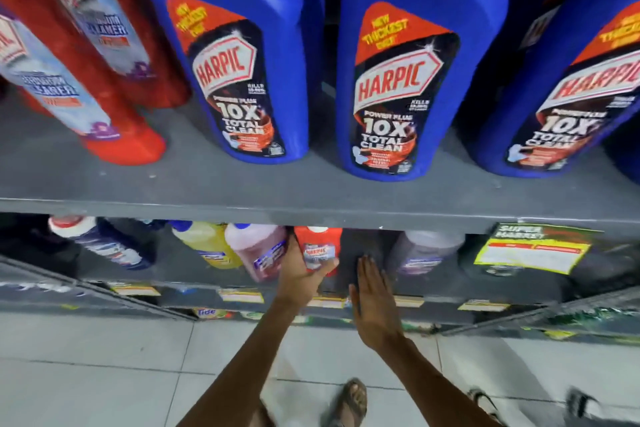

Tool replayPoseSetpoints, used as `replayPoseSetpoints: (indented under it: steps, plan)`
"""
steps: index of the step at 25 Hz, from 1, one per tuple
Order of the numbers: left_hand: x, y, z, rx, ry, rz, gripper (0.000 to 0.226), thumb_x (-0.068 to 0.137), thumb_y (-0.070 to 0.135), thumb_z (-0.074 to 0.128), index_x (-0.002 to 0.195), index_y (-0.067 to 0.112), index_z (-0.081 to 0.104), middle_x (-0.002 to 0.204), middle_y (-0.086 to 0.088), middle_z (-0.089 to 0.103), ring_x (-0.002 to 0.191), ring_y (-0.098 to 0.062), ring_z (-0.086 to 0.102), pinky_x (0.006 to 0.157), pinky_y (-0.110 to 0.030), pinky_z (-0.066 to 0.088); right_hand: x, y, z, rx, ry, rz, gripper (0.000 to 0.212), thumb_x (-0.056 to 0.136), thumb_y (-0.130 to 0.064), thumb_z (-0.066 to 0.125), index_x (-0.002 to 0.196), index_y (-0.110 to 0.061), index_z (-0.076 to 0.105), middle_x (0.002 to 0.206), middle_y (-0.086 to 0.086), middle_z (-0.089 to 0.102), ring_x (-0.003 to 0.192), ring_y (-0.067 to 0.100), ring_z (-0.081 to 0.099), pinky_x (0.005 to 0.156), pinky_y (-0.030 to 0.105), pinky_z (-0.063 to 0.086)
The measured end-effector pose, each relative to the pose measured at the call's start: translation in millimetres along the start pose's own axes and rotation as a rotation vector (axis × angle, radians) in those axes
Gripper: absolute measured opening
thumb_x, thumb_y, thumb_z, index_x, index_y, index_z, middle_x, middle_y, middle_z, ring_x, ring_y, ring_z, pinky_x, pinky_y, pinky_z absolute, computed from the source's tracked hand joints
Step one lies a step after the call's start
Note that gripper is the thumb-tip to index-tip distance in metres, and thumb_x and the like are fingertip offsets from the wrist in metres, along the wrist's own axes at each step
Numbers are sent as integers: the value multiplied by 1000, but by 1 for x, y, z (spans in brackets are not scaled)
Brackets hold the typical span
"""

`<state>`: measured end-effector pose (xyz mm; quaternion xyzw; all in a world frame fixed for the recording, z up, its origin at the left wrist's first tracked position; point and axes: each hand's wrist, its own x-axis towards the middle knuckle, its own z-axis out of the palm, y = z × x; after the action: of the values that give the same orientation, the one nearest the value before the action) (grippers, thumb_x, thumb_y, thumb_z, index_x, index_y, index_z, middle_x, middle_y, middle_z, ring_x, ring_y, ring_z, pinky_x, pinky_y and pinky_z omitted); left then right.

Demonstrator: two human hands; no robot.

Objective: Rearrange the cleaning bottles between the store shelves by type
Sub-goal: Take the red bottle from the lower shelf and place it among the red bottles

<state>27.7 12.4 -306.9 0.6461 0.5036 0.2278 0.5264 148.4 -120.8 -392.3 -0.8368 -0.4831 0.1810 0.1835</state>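
My left hand holds a small red bottle on the lower shelf

My left hand [300, 272] is wrapped around the small red bottle [319, 248], which sits on the lower shelf [194, 282] between a pink bottle [258, 250] and an empty gap, and my right hand [372, 298] is flat and spread wide, touching nothing. I think the sorting is only partly done: up on the top shelf [311, 191] the big blue bottles [398, 87] stand together and the tall red bottles [104, 80] stand together, but down low the red one is mixed with a yellow bottle [207, 243] and pink ones. The top shelf covers the tops of the low bottles, their labels are blurry, and I cannot tell what is behind them
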Motion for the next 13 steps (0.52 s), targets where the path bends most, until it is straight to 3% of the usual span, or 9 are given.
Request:
replayPoseSetpoints:
  steps: [2, 4, 6, 10, 13]
  plan:
    - [7, -9, -3, -37, 16, -64, 72, 75, -1, 95, 138, -3, 60, 126, -25, 77, 115, -40, 76, 105, -36, 63, 1, 4, 6, -52, 40, -31, 54, 111, -23, 45, 158, 4, 44, 170, 20, 40, 157, 39, 43, 129, 53, 35]
    - [13, -19, -5, -17, 15, -90, 66, 69, 9, 101, 127, 0, 70, 119, -21, 82, 110, -40, 79, 104, -56, 63, 1, 7, 11, -77, 38, -54, 57, 113, -26, 35, 164, 0, 33, 175, 18, 32, 163, 35, 32, 134, 48, 24]
    - [15, -25, -6, 7, -10, -76, 63, 66, 15, 104, 121, 1, 76, 114, -18, 84, 106, -37, 81, 100, -58, 64, 2, 11, 15, -80, 24, -39, 60, 114, -29, 28, 168, -5, 20, 180, 12, 17, 168, 30, 17, 138, 42, 10]
    - [0, -25, -18, -29, -42, -75, 59, 67, 19, 104, 118, 9, 77, 114, -15, 85, 106, -34, 82, 99, -58, 65, 3, 6, 17, -120, 48, -50, 59, 115, -28, 29, 168, -4, 18, 179, 13, 14, 169, 30, 13, 137, 40, 3]
    - [-25, -18, -36, -57, -55, -59, 65, 64, 11, 104, 121, 3, 75, 114, -15, 84, 108, -35, 80, 102, -53, 65, 0, 0, 12, -61, 8, -72, 59, 116, -25, 35, 169, -7, 16, 180, 11, 10, 169, 28, 16, 135, 32, -2]
